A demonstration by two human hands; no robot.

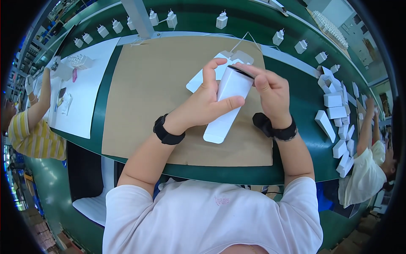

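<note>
In the head view, the person's left hand is clamped around a long white box, thumb across its near face and fingers on its far left side. The box is tilted above a brown sheet, its upper end leaning away from the person. The right hand is at that upper end, its fingers laid over the opening beside a thin dark edge; whether it grips anything, I cannot tell. Both wrists carry black bands.

Beyond the hands, a white carton piece lies on the brown sheet, partly hidden by them. The sheet covers the middle of a green worktop. To the right, white boxes are heaped along the worktop. White plug adapters stand spaced in a row on a green strip along the far side.

At left, a white sheet bears a small pink item, near a co-worker in a yellow-striped top. Another co-worker in a pale shirt is at the right.
</note>
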